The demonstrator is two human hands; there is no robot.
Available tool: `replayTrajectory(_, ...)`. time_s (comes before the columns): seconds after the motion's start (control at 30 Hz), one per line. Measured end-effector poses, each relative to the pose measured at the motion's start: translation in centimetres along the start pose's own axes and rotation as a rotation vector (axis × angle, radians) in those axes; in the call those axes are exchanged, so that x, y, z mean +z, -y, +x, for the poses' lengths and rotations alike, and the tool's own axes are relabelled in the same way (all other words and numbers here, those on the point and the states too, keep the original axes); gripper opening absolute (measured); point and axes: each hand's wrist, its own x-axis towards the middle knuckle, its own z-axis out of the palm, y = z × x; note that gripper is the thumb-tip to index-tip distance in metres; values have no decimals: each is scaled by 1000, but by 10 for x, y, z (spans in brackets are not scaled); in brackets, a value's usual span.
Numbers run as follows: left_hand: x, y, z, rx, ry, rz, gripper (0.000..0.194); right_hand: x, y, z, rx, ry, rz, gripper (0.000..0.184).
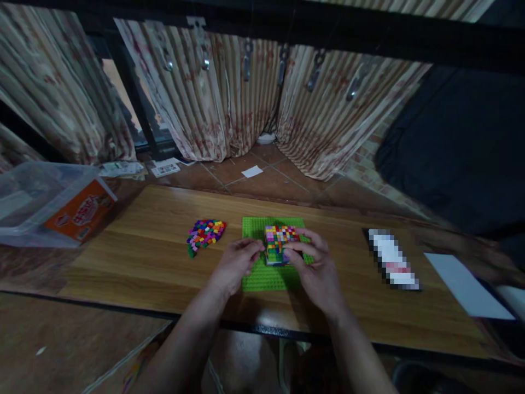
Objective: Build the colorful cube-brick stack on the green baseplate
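A green studded baseplate [254, 279] lies on the wooden table. On it stands a block of small multicoloured toy bricks [275, 238], with rows of white, red, yellow, purple and green on top. My right hand [315, 262] grips this brick block, its thumb over the near part of the top and its fingers round the right side. At the block's left side, my left hand [241, 260] has its thumb and fingers pinched together. Whatever may be between those fingertips is too small to make out. A pile of loose coloured bricks [206, 232] lies left of the baseplate.
A clear plastic bin [45, 191] with an orange label stands at the table's left end. To the right lie a pixelated flat object [394, 260] and a white sheet [467, 284]. Striped curtains [246, 109] hang behind the table [135, 262].
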Motion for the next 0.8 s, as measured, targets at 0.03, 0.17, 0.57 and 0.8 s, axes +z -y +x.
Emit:
replayTrajectory(0.03,1,0,0,-2,15,11,26,2,1,0,-27,26,-19,10)
replayTrajectory(0.17,1,0,-1,-12,44,40,21,9,3,-1,-101,69,-59,10)
replayTrajectory(0.57,0,1,-3,-24,92,84,25,16,2,0,-88,66,-74,8)
replayTrajectory(0.8,1,3,-3,-21,91,83,28,18,2,2,-57,25,-42,3)
